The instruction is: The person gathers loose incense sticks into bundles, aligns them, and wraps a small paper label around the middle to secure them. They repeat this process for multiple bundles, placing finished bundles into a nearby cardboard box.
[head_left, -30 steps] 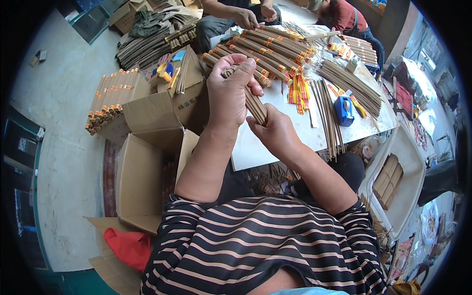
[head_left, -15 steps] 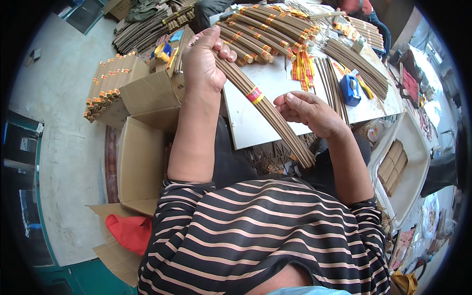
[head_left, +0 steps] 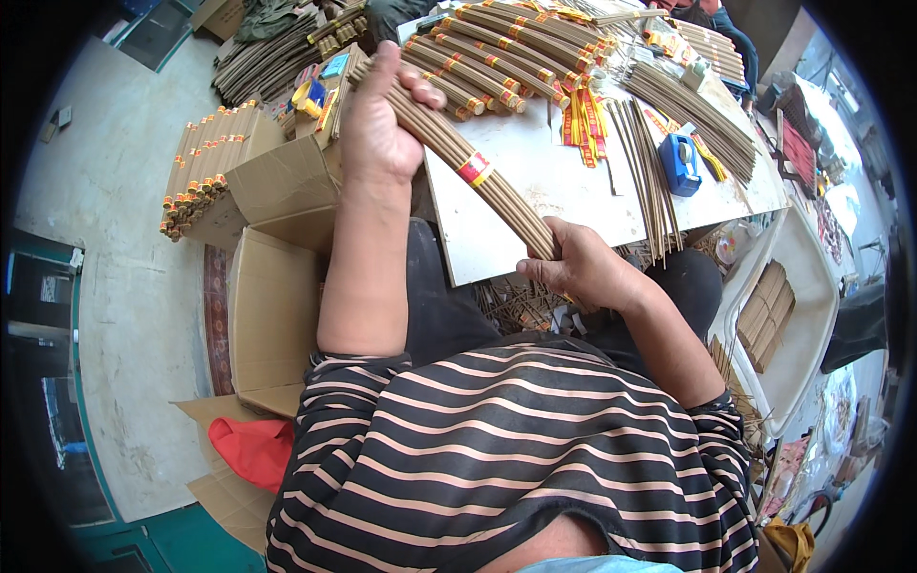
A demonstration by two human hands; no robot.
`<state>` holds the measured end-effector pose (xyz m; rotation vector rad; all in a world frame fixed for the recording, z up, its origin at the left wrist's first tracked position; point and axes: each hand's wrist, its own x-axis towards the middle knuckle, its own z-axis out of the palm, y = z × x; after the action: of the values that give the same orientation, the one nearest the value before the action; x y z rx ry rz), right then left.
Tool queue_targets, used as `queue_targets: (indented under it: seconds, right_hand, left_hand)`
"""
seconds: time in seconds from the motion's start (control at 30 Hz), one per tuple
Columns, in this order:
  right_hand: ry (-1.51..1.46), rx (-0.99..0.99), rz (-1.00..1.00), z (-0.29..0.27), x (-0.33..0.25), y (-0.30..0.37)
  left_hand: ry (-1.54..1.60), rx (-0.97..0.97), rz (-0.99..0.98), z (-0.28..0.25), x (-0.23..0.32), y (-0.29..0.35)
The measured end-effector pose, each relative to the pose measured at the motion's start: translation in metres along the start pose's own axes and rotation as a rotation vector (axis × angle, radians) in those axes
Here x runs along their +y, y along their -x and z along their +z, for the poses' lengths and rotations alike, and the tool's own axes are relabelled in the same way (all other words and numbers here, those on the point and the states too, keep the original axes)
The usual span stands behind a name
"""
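A slanting bundle of thin brown incense sticks point(head_left: 511, 212) spans the space between my two hands. Around its middle runs a red and yellow paper band point(head_left: 475, 170). My left hand point(head_left: 382, 134) is closed on the upper end, with a bit of the sticks showing past the thumb. Lower down, my right hand point(head_left: 594, 267) wraps the near end and hides most of its tip.
The white table point(head_left: 478, 224) bears stacked banded bundles point(head_left: 497, 57), loose sticks point(head_left: 645, 172), red-yellow paper strips point(head_left: 585, 124) and a blue tape dispenser point(head_left: 680, 164). An open carton point(head_left: 277, 306) stands left, a white tub point(head_left: 812, 315) right. Another person point(head_left: 735, 43) sits far right.
My right hand, previously apart from the bundle, has moved down and taken hold of its lower end. The bundle and my left hand have shifted slightly left.
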<state>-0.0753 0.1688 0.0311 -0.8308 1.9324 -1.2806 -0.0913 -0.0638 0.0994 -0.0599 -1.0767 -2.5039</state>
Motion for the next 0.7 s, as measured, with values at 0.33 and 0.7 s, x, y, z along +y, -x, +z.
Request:
queue_targets:
  seconds: [0.33,0.7]
  right_hand:
    - [-0.563,-0.218,0.036,0.011,0.002,0.0]
    - [0.248,0.235,-0.034,0.032,0.012,-0.012]
  left_hand:
    - [0.181,-0.167,-0.236,-0.01,-0.039,0.03]
    - [0.001,0.092,-0.125,0.0,-0.043,0.032]
